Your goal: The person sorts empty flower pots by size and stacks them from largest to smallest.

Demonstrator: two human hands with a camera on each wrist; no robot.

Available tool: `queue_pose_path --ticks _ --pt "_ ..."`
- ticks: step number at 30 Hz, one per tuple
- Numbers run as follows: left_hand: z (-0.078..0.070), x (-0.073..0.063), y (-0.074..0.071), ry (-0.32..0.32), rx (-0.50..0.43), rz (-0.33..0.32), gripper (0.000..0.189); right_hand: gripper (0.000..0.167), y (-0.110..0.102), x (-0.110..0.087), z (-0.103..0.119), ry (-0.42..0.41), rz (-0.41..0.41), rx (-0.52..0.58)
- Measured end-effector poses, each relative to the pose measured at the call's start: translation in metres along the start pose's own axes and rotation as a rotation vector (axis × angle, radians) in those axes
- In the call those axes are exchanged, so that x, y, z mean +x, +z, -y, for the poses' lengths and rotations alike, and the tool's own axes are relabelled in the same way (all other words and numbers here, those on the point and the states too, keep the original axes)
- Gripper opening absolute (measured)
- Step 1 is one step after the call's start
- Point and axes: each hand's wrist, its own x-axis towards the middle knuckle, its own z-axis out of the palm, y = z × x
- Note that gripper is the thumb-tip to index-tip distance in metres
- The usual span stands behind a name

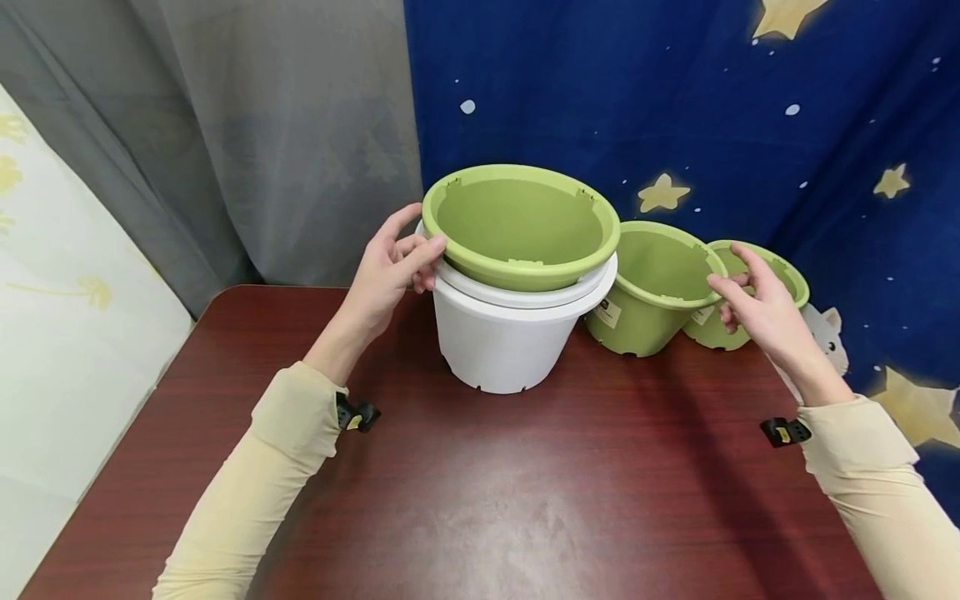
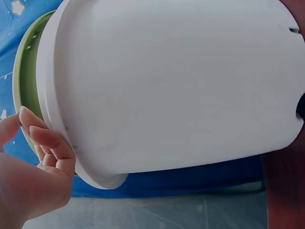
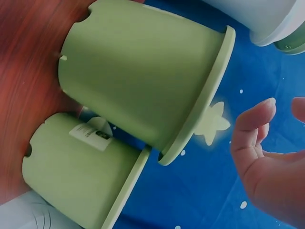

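On the table stands a stack of white plastic flowerpots (image 1: 498, 346), with a green flowerpot (image 1: 525, 277) seated in its top. My left hand (image 1: 382, 271) pinches the green pot's rim at the left, thumb on the outside near the front; in the left wrist view, the fingers (image 2: 52, 143) lie at the green and white rims. To the right, my right hand (image 1: 768, 317) hovers by a second green flowerpot (image 1: 637, 321), overlapping its rim in the head view. The right wrist view shows that hand (image 3: 271, 176) apart from the pots, fingers loosely bent and holding nothing.
A third green flowerpot (image 1: 716, 332) stands at the far right, behind my right hand. Both standing green pots bear white labels. A blue starry curtain (image 1: 525, 83) and a grey curtain (image 1: 300, 125) hang behind the reddish-brown table (image 1: 480, 483).
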Motion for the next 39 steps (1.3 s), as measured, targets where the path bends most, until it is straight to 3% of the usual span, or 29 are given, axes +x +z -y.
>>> queue_pose_path --ticks 20,39 --pt "-0.004 0.003 0.007 -0.104 -0.025 -0.07 0.069 0.076 -0.006 0.005 -0.028 0.026 0.003 -0.109" --pt "-0.011 0.007 0.011 -0.145 -0.006 -0.115 0.069 0.082 0.003 0.019 -0.053 0.115 0.031 0.042"
